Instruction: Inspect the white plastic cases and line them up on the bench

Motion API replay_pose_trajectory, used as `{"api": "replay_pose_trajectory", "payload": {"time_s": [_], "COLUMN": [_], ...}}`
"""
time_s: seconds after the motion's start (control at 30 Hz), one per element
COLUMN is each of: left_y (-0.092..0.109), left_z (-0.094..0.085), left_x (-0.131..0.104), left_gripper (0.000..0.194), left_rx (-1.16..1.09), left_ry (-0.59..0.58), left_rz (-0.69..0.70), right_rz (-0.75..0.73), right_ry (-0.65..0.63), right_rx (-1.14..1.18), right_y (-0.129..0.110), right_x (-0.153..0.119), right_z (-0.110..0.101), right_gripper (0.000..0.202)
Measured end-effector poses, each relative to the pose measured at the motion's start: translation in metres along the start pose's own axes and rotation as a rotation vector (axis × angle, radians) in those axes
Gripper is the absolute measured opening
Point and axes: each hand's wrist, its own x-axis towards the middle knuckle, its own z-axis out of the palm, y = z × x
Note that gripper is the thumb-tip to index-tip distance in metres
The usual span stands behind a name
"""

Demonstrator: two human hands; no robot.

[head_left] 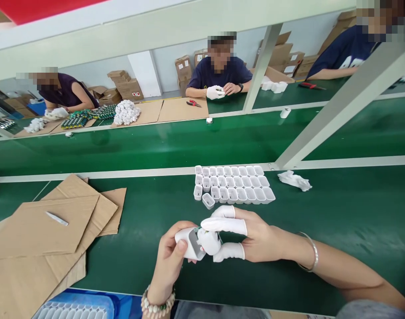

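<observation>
My left hand (171,250) is wrapped round a white plastic housing (188,243), its open end turned to the right. My right hand (235,232), with white finger cots on several fingers, holds a rounded white part (209,241) at the mouth of the housing. A bit of green shows between the two pieces; how far the part sits inside is hard to tell. Just beyond my hands, rows of small white housings (235,182) stand on the green table (139,212), with one loose housing (208,200) tilted out of line at the near left.
Cardboard sheets (49,230) with a small blade (57,218) lie at left. A blue tray (111,301) of white parts is at the bottom left. Crumpled white material (294,180) lies at right. Across the green belt (139,148), people work, one a person in dark blue (205,73).
</observation>
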Motion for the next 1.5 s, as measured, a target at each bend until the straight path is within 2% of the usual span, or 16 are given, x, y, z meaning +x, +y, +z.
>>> {"api": "replay_pose_trajectory", "payload": {"time_s": [0.23, 0.47, 0.77, 0.87, 0.97, 1.07, 1.17, 1.33, 1.5], "left_y": [0.002, 0.004, 0.001, 0.001, 0.002, 0.002, 0.001, -0.001, 0.002], "left_z": [0.001, 0.004, 0.006, 0.007, 0.01, 0.014, 0.017, 0.023, 0.028], "left_x": [-0.001, 0.0, -0.001, -0.001, -0.001, -0.001, -0.001, 0.001, 0.003], "left_gripper": [0.038, 0.035, 0.037, 0.036, 0.034, 0.035, 0.038, 0.037, 0.038], "left_rx": [0.026, 0.043, 0.075, 0.077, 0.068, 0.045, 0.011, -0.059, -0.069], "left_ry": [0.026, 0.043, 0.045, 0.036, 0.059, 0.086, 0.103, 0.139, 0.115], "left_rz": [0.002, -0.038, -0.107, -0.115, -0.119, -0.116, -0.116, -0.097, -0.098], "right_rz": [0.071, 0.206, 0.379, 0.36, 0.347, 0.283, 0.103, 0.023, 0.031], "right_ry": [-0.024, -0.126, -0.244, -0.232, -0.144, -0.058, -0.026, -0.084, -0.159], "right_rx": [-0.014, -0.054, -0.15, -0.17, -0.196, -0.267, -0.389, -0.519, -0.489], "right_y": [-0.002, -0.007, -0.018, -0.017, -0.015, -0.012, -0.011, -0.011, -0.013], "right_x": [0.0, -0.003, -0.007, -0.009, -0.009, -0.008, -0.007, -0.006, -0.003], "right_z": [-0.001, -0.003, -0.003, -0.001, 0.003, 0.006, 0.008, 0.007, 0.005], "right_gripper": [0.055, 0.055, 0.035, 0.045, 0.055, 0.038, 0.027, 0.049, 0.052]}}
